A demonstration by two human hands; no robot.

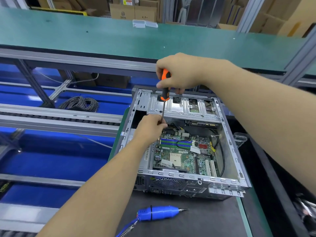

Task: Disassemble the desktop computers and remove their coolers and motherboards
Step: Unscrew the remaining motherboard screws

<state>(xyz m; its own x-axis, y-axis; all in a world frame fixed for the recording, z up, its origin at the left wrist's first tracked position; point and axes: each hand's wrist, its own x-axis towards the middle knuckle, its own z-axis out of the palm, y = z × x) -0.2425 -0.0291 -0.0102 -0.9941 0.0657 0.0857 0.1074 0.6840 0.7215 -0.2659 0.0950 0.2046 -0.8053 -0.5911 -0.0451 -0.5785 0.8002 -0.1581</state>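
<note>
At frame centre, a right hand (177, 72) is gripping an orange screwdriver (164, 93) while left hand (150, 127) fingers are pinching its shaft above the open desktop case's (229, 134) motherboard (184, 154), where a slipping tip could be gouging circuitry.

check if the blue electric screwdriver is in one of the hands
No, the blue electric screwdriver lies on the mat, in neither hand.

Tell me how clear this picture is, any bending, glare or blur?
Head view: wide-angle lens bows the green conveyor belt and frame rails; even overhead light, soft shadows; mild glare on the computer case metal; hands and screwdriver fairly sharp, corners softer.
</note>
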